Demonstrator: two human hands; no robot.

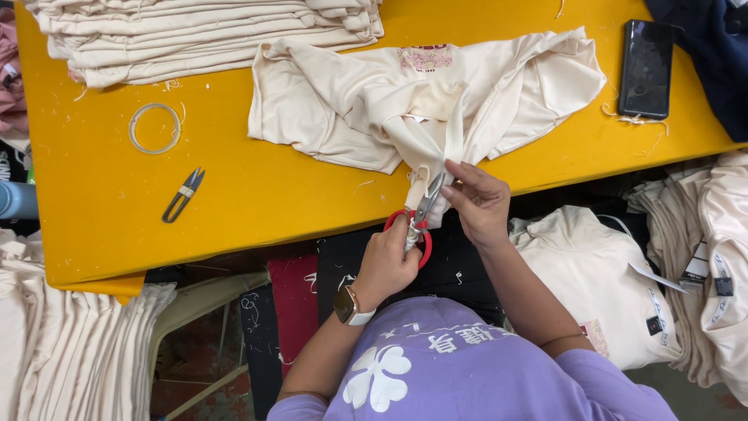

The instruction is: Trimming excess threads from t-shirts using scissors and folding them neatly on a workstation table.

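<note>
Head view: cream cotton shirt (405, 101) lies crumpled on the yellow table (257, 187), one bunched fold hanging over the near edge. Right hand (481, 203) pinches that fold. Left hand (386, 261) is closed around red-handled scissors (418, 222), steel blades against the cloth. Small metal snips (182, 195) lie well apart.

Lilac short-sleeved shirt (467, 374) — white clover print; white-strapped wristwatch (348, 306).

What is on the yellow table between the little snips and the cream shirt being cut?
In the head view nothing: only bare yellow table with a few thread scraps lies between the thread snips and the cream shirt.
</note>
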